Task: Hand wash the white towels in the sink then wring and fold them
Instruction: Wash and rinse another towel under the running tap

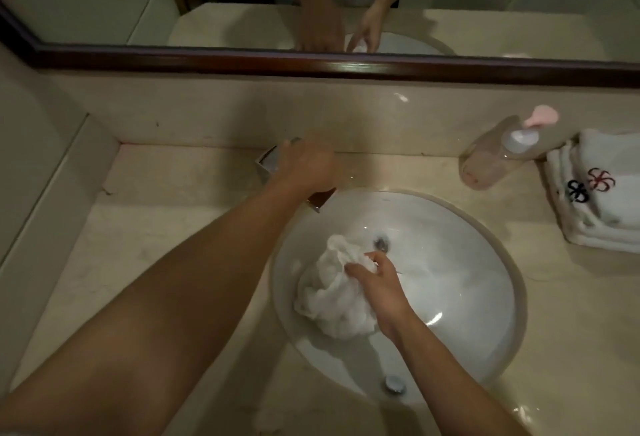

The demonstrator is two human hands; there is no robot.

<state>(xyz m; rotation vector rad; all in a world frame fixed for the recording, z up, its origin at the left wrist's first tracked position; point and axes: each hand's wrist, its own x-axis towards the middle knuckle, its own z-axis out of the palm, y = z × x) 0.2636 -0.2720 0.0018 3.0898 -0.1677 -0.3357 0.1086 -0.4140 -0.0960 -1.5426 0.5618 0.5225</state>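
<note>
A crumpled wet white towel lies in the left half of the round white sink. My right hand grips a bunch of the towel near the drain. My left hand reaches to the back of the sink and holds the chrome faucet; its fingers wrap over the top of the faucet and hide most of it. A stack of folded white towels with red and black flower emblems sits on the counter at the far right.
A clear pump bottle with a pink top stands between the sink and the folded stack. The beige stone counter runs wide to the left. A dark-framed mirror lines the back wall. An overflow hole marks the sink's near wall.
</note>
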